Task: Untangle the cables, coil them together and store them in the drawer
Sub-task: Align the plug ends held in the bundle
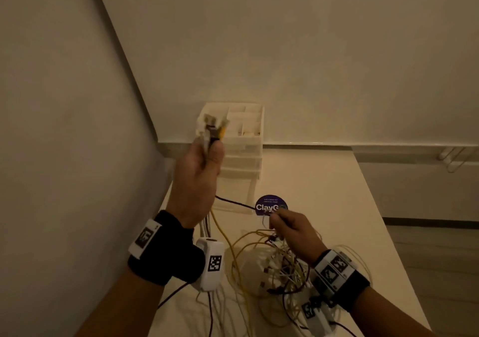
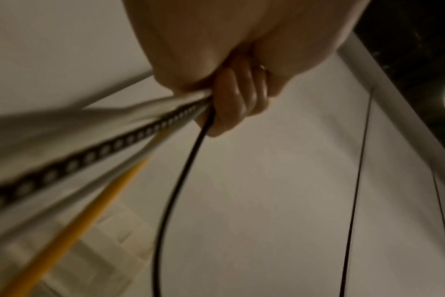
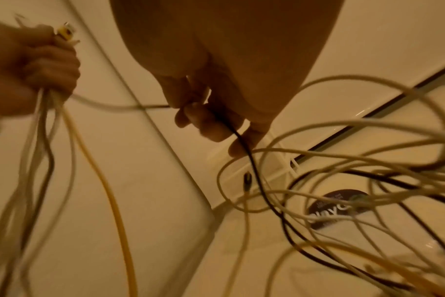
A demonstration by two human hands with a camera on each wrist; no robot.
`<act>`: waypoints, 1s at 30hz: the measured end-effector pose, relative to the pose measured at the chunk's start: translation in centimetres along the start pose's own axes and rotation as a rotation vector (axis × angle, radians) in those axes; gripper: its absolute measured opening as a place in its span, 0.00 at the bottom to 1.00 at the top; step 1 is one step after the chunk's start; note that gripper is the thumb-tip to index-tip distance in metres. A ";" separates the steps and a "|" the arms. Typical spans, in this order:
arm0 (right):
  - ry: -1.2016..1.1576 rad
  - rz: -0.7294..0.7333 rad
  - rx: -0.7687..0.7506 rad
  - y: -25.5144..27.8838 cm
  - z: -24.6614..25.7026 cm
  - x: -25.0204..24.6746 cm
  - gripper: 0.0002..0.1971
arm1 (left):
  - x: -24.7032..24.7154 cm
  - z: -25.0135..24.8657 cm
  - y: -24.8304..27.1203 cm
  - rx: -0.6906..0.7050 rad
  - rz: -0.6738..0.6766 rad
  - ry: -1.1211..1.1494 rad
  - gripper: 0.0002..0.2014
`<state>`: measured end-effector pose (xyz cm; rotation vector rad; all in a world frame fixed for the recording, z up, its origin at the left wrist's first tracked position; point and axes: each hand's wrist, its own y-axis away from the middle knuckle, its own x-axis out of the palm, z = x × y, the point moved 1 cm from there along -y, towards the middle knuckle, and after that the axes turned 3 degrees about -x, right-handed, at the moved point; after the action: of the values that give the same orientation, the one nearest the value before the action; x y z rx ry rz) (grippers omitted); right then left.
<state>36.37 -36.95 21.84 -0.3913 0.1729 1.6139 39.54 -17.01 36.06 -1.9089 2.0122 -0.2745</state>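
Note:
My left hand (image 1: 204, 160) is raised in front of the drawer unit and grips a bundle of cable ends (image 1: 212, 129), white, yellow and black, plugs sticking up above the fist. In the left wrist view the fingers (image 2: 239, 100) curl round white, braided, yellow and black cables (image 2: 114, 144). My right hand (image 1: 287, 227) is lower, over the tangle (image 1: 280, 261) of white, yellow and black cables on the table, and pinches a thin black cable (image 3: 241, 138) that runs across to the left hand. The white plastic drawer unit (image 1: 241, 139) stands at the table's back left corner.
A round purple sticker (image 1: 270, 204) lies on the white table (image 1: 337, 207) just beyond my right hand. A wall runs close along the table's left side and another behind it. The table's right edge drops to the floor. Loose cables trail toward the near edge.

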 end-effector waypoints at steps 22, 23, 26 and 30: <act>-0.191 0.059 -0.033 0.8 1.8 -2.0 0.24 | 2.5 -0.1 -1.4 -0.054 -0.253 0.093 0.14; -0.164 0.041 -0.020 1.0 1.0 -1.6 0.25 | 1.4 -0.4 -2.1 -0.049 -0.283 0.143 0.14; -0.149 -0.091 0.013 1.3 0.0 -1.6 0.27 | -0.2 -1.0 -2.1 0.018 -0.275 -0.034 0.14; -0.243 -0.229 0.056 0.6 0.7 -2.7 0.24 | -0.4 -0.7 -0.1 0.102 -0.399 -0.215 0.04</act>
<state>35.74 -39.27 23.40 -0.1630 -0.0114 1.4131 39.34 -16.66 36.77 -2.1593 1.4464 -0.2529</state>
